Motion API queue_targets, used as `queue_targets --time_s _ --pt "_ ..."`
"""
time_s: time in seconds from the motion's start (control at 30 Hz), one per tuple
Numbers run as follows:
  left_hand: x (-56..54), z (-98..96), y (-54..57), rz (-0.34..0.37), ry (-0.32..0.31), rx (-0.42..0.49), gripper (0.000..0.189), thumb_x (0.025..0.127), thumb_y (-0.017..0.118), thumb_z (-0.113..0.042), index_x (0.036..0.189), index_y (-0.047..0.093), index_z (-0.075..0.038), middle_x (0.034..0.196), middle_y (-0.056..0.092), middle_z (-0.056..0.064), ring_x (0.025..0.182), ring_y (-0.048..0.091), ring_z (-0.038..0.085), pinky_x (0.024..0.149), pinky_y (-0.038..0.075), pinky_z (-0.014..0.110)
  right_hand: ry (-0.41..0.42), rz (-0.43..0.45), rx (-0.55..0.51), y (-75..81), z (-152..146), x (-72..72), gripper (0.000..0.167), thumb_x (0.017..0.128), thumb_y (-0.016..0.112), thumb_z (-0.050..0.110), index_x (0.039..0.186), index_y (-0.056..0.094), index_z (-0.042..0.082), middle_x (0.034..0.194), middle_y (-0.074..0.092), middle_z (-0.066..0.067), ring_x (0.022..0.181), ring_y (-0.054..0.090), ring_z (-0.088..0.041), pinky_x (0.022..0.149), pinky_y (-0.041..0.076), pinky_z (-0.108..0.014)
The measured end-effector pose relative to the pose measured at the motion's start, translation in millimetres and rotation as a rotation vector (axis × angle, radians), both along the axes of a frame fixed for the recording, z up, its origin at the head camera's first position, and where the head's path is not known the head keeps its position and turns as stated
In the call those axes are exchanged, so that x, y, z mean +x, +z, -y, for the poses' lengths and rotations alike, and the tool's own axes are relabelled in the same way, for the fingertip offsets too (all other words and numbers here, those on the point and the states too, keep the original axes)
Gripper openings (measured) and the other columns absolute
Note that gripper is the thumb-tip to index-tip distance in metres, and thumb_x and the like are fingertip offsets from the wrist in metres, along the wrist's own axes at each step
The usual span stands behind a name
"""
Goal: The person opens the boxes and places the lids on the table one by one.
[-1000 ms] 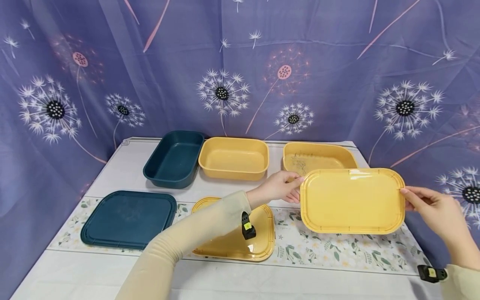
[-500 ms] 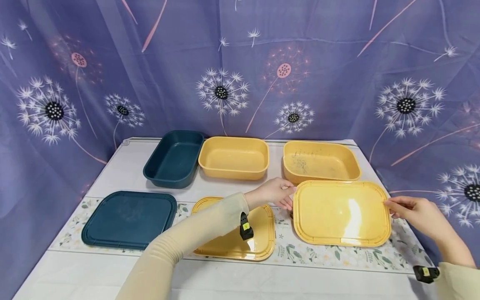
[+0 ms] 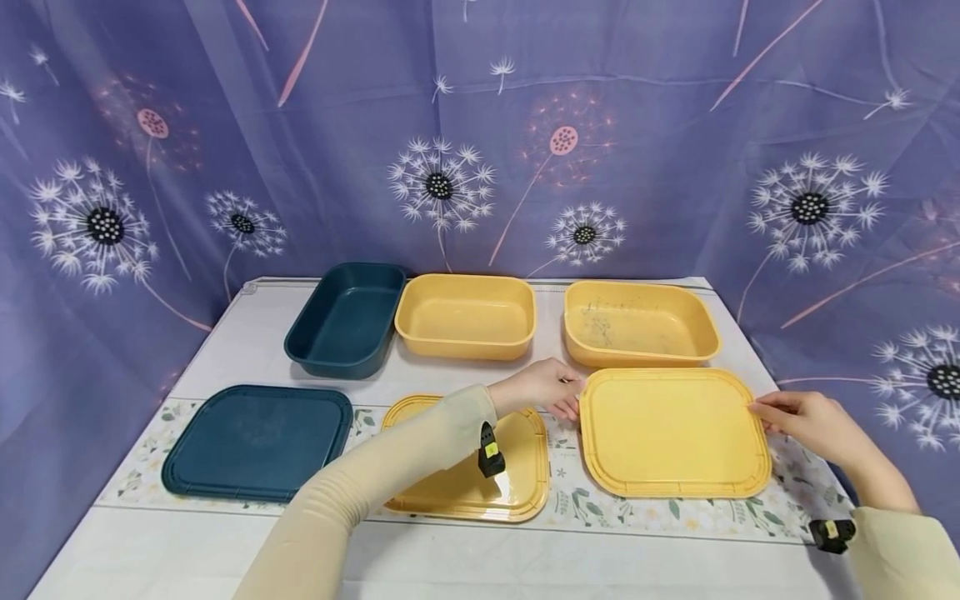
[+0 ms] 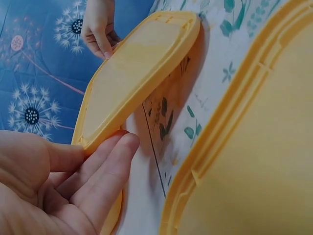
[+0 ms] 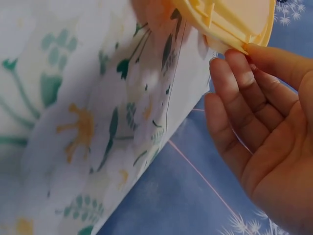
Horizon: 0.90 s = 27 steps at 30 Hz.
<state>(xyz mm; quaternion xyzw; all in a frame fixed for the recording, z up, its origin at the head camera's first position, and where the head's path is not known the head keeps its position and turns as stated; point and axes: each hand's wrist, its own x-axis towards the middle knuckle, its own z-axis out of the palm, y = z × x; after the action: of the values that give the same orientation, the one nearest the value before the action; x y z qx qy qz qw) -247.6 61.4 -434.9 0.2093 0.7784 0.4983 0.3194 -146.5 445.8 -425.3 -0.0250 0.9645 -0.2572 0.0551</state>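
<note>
A yellow rectangular lid (image 3: 675,433) with rounded corners is held between my two hands at the right of the table. My left hand (image 3: 542,388) pinches its left edge between thumb and fingers. On the opposite edge, the thumb and fingertips of my right hand (image 3: 813,425) pinch the rim. In the left wrist view the lid (image 4: 137,68) is tilted, with its near edge raised off the cloth. Behind it stands a yellow container (image 3: 641,321) with dark marks inside. A second yellow lid (image 3: 517,467) lies under my left forearm, partly hidden.
At the back left stand a dark teal container (image 3: 348,321) and another yellow container (image 3: 467,315), close side by side. A dark teal lid (image 3: 258,442) lies in front of them. The table (image 3: 187,550) has a white cover with a floral strip; a purple curtain (image 3: 337,167) surrounds its back and sides.
Both hands have lowered the yellow lid toward the table and shifted it slightly left. The container behind it has come more fully into view.
</note>
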Motion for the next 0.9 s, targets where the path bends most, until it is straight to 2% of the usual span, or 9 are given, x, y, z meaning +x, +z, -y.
queue_targets --time_s 0.13,0.27,0.43,0.6,0.73,0.9 --pt "-4.0 0.9 -2.5 -0.035 -0.021 -0.052 0.027 0.106 0.052 -0.01 0.114 0.07 0.008 0.082 0.071 0.014 0.08 0.072 0.027 0.072 0.061 0.031 0.013 0.029 0.014 -2.7 2 -7.6 0.046 0.105 0.056 0.035 0.121 0.068 -0.006 0.083 0.07 0.001 0.071 0.062 -0.014 0.06 0.049 -0.029" --pt "-7.9 1.9 -5.8 -0.04 -0.023 -0.082 0.025 0.106 0.053 -0.01 0.109 0.072 0.007 0.081 0.071 0.013 0.078 0.072 0.024 0.071 0.06 0.028 0.019 0.031 -0.007 -7.4 4 -15.3 0.044 0.105 0.056 0.032 0.12 0.068 -0.007 0.081 0.068 -0.001 0.069 0.06 -0.014 0.059 0.047 -0.028" --pt "-12.7 3.0 -8.9 -0.033 -0.013 -0.061 0.026 0.106 0.052 -0.009 0.11 0.071 0.007 0.081 0.07 0.012 0.076 0.069 0.021 0.071 0.06 0.027 0.011 0.031 -0.046 -12.6 6 -21.7 0.045 0.106 0.054 0.032 0.121 0.067 -0.008 0.079 0.065 -0.003 0.064 0.054 -0.018 0.055 0.042 -0.028" --pt "-16.6 4.6 -9.8 -0.027 -0.017 -0.046 0.026 0.106 0.051 -0.009 0.113 0.07 0.008 0.084 0.071 0.013 0.08 0.071 0.023 0.074 0.06 0.029 -0.007 0.04 -0.025 -14.0 6 -27.9 0.049 0.106 0.054 0.035 0.123 0.066 -0.009 0.086 0.068 -0.004 0.072 0.059 -0.017 0.059 0.046 -0.029" --pt "-18.5 6.1 -9.4 -0.059 -0.015 -0.072 0.026 0.106 0.053 -0.011 0.112 0.071 0.006 0.086 0.072 0.012 0.082 0.071 0.023 0.074 0.06 0.028 -0.006 0.039 -0.024 -15.2 6 -32.6 0.049 0.106 0.054 0.034 0.123 0.065 -0.011 0.091 0.07 -0.006 0.077 0.062 -0.019 0.061 0.05 -0.03" --pt "-20.9 6.6 -10.0 -0.097 -0.001 -0.127 0.025 0.105 0.055 -0.014 0.11 0.074 0.002 0.087 0.073 0.009 0.08 0.069 0.017 0.071 0.058 0.024 0.003 0.008 -0.017 -17.0 8 -36.1 0.046 0.106 0.054 0.031 0.122 0.066 -0.011 0.088 0.069 -0.005 0.074 0.06 -0.018 0.059 0.05 -0.029"
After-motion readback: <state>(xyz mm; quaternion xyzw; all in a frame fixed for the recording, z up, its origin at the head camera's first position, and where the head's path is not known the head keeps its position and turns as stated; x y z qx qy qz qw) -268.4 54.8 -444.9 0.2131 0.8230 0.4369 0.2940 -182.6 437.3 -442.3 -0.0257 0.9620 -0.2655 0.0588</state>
